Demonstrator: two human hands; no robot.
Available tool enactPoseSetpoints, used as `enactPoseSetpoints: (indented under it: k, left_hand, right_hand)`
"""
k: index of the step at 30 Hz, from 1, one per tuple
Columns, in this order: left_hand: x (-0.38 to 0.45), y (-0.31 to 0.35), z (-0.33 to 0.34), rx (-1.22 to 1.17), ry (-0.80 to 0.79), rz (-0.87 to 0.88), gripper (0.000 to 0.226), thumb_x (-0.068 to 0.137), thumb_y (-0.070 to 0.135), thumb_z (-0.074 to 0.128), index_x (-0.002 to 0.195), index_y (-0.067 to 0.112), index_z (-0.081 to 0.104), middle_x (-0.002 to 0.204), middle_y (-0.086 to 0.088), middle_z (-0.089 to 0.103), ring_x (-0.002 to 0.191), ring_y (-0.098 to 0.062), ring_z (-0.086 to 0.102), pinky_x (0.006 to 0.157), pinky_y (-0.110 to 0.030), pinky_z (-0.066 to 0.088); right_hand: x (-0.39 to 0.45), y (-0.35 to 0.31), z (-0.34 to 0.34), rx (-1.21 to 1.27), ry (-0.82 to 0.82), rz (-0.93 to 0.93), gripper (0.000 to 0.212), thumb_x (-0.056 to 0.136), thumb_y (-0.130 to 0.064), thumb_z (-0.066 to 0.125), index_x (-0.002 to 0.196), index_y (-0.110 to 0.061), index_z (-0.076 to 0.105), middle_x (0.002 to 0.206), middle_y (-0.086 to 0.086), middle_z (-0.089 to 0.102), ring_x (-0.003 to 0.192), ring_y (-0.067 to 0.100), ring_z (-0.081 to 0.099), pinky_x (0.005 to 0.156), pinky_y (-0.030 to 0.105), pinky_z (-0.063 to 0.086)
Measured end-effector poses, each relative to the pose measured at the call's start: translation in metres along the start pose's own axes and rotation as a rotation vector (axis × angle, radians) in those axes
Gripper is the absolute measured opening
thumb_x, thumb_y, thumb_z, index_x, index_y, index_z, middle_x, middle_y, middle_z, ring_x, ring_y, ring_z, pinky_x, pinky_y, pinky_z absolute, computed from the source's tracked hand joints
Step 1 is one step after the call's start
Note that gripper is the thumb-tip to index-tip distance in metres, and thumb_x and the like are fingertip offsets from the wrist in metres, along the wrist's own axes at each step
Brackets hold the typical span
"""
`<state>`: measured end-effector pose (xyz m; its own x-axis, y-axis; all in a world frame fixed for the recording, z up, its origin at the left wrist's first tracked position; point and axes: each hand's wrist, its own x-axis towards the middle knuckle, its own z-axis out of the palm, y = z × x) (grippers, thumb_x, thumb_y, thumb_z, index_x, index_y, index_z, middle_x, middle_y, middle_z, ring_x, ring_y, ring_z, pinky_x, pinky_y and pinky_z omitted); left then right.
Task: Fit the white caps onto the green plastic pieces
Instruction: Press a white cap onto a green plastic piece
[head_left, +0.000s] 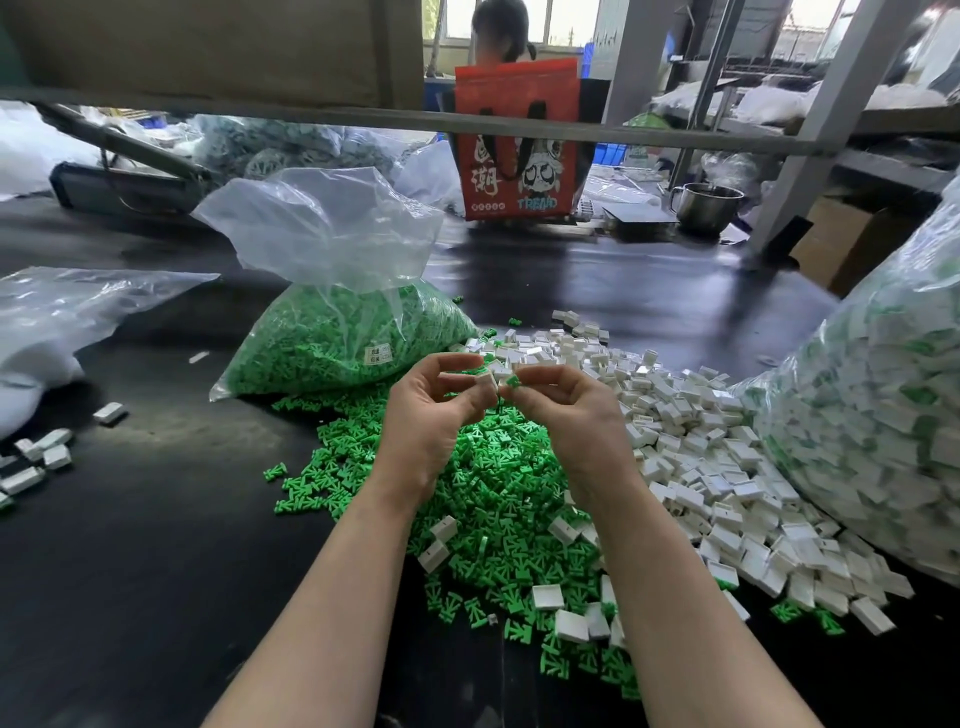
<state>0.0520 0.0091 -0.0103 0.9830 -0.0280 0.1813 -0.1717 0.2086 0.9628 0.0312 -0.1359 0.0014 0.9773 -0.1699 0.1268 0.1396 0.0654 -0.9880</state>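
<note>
Hands raised above the loose green pieces (498, 488) on the worktop (156, 519).
Left hand (434, 415) pinches a white cap (485, 383); right hand (569, 415) pinches a green piece (513, 382), the two nearly touching; axes cannot be told.

- Red bag (517, 140), at 12 o'clock on the black table (156, 545): the word "TREND" in light blue capitals at its lower right, beneath a cartoon panda; large white Chinese characters at its lower left.
- Paper label (378, 355) on the clear bag of green pieces (337, 338), at 10 o'clock from the hands: print too small to read.
</note>
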Motion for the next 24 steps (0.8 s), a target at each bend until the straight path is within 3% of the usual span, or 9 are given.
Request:
enactPoseSetpoints:
  k: [9,13,20,24]
  left_hand:
    - [-0.0006,0.0019,-0.0009,-0.008,-0.025,0.034,0.017,0.081,0.007,0.075,0.081,0.024,0.073,0.082,-0.002,0.073,0.080,-0.022,0.071,0.073,-0.029,0.057]
    - [-0.0011,0.0030,0.0010,0.017,-0.025,0.033,0.014,0.082,0.007,0.074,0.084,0.020,0.074,0.082,-0.003,0.073,0.078,-0.022,0.071,0.077,-0.033,0.059]
    - [-0.0038,0.0033,0.0039,0.061,-0.042,0.047,0.019,0.085,0.009,0.072,0.088,0.026,0.076,0.088,0.002,0.076,0.076,-0.011,0.071,0.066,-0.018,0.053]
    - [-0.0022,0.0019,0.0033,0.010,-0.030,0.032,0.018,0.086,0.006,0.071,0.099,0.018,0.072,0.087,-0.002,0.074,0.078,-0.020,0.073,0.070,-0.023,0.056]
  right_hand:
    - [0.0013,0.0010,-0.0015,0.092,-0.012,0.024,0.014,0.078,-0.005,0.077,0.089,-0.010,0.072,0.082,0.001,0.073,0.068,0.000,0.065,0.064,0.015,0.049]
    - [0.0023,0.0014,-0.0019,0.097,-0.016,0.042,0.013,0.078,-0.007,0.078,0.089,-0.012,0.072,0.076,-0.005,0.071,0.065,-0.003,0.062,0.061,0.012,0.046]
    - [0.0026,0.0030,-0.0021,0.119,-0.013,0.014,0.015,0.084,-0.003,0.072,0.092,-0.014,0.075,0.078,-0.007,0.072,0.066,-0.004,0.062,0.060,0.009,0.046]
    - [0.0030,0.0046,-0.0026,0.112,0.018,-0.021,0.017,0.085,-0.002,0.071,0.095,-0.016,0.073,0.078,-0.006,0.071,0.073,0.002,0.066,0.068,0.014,0.051]
